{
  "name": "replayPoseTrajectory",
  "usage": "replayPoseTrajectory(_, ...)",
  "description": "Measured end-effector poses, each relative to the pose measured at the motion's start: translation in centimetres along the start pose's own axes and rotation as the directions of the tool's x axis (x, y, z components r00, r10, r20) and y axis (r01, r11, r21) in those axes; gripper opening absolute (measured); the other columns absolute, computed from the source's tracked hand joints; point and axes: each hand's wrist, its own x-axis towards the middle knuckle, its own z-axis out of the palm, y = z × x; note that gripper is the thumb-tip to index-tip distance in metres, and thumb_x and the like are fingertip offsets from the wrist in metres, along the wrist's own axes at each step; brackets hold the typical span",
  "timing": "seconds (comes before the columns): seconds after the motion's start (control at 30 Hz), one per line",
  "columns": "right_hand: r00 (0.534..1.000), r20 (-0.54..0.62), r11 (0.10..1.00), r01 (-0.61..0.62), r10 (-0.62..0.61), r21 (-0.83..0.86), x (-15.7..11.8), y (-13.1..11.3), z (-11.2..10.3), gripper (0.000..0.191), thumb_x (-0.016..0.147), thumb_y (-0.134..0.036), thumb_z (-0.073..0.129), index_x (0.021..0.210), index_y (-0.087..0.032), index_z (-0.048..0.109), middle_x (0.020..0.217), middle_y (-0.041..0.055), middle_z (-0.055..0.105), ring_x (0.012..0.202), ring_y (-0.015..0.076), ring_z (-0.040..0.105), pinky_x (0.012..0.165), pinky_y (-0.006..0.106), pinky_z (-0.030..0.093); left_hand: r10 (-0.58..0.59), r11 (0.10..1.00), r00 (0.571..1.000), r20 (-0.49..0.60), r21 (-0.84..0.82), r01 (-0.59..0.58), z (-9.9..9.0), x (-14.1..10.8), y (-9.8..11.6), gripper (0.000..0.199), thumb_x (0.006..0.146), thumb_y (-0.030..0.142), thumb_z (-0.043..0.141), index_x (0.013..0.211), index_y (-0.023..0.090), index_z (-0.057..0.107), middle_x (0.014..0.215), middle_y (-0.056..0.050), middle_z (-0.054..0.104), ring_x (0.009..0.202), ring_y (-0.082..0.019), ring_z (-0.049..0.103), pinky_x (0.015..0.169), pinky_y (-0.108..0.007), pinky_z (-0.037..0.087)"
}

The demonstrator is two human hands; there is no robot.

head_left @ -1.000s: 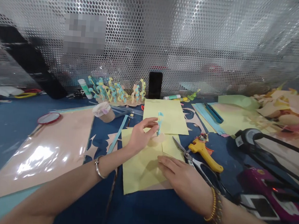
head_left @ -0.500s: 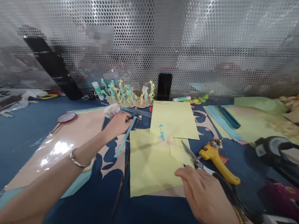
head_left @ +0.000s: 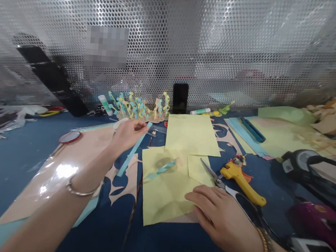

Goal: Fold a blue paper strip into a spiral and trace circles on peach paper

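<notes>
My left hand (head_left: 131, 134) pinches the upper end of a long blue paper strip (head_left: 132, 153), which slants down over brown paper scraps. My right hand (head_left: 219, 215) rests palm down at the lower right corner of a yellow sheet (head_left: 165, 195), its fingers apart and empty. A small blue and yellow paper piece (head_left: 163, 168), blurred, lies or hovers over that sheet. Scissors (head_left: 218, 181) with open space around the blades' tip lie just beyond my right hand, beside a yellow glue gun (head_left: 243, 180). A second yellow sheet (head_left: 192, 133) is farther back.
Curled paper plants (head_left: 140, 106) stand at the back, near a black phone (head_left: 180, 98). At left lie a plastic-covered brown sheet (head_left: 75, 157) and a red-rimmed round object (head_left: 69, 137). A blue cutter (head_left: 253, 129) rests on papers at right.
My left hand has lifted the blue strip's end from the table. The small blue piece on the yellow sheet has turned and shifted left. My right hand has moved slightly left.
</notes>
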Motion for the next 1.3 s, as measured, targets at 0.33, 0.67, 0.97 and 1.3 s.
replayPoseTrajectory(0.33,0.909,-0.072,0.628,-0.226,0.412,0.745,0.1,-0.1,-1.2,0.016,0.091,-0.033,0.047,0.104,-0.025,0.052,0.078,-0.0015,0.056,0.063,0.0098,0.057,0.058,0.023,0.048,0.107,0.715,0.82,0.562,-0.616,0.329,1.6,-9.6,9.0,0.017,0.077,0.032,0.062,0.074,0.016,0.066,0.064,0.001,0.062,0.05,-0.006,0.046,0.047,-0.018,0.036)
replayPoseTrajectory(0.67,0.794,-0.36,0.679,-0.089,0.49,0.729,-0.1,0.6,-2.2,0.003,0.084,-0.018,0.058,0.083,-0.02,0.056,0.065,-0.0039,0.056,0.048,0.0061,0.054,0.047,0.018,0.047,0.12,0.694,0.972,0.201,-0.718,0.063,3.0,-11.8,9.8,0.013,0.083,0.032,0.057,0.083,0.02,0.061,0.076,0.001,0.06,0.067,-0.009,0.053,0.057,-0.018,0.043)
replayPoseTrajectory(0.97,0.818,-0.395,0.901,0.429,-0.417,-0.063,-1.4,1.0,-3.6,0.013,0.083,-0.008,0.054,0.089,-0.014,0.064,0.094,0.0092,0.07,0.093,0.0172,0.065,0.078,0.029,0.055,0.319,0.214,0.677,0.663,-0.746,0.631,4.7,-14.8,9.3,0.039,0.083,0.052,0.051,0.088,0.015,0.064,0.072,-0.004,0.061,0.063,-0.013,0.06,0.045,-0.018,0.046)
replayPoseTrajectory(1.3,0.868,-0.31,0.918,0.335,-0.389,-0.213,0.0,0.6,-2.9,0.01,0.081,-0.012,0.058,0.082,-0.019,0.064,0.079,0.0017,0.071,0.077,0.0134,0.066,0.068,0.025,0.053,0.061,0.284,0.754,0.654,-0.735,0.615,6.8,-14.3,8.4,0.019,0.074,0.03,0.07,0.074,0.013,0.063,0.054,0.001,0.062,0.049,-0.006,0.057,0.05,-0.016,0.048)
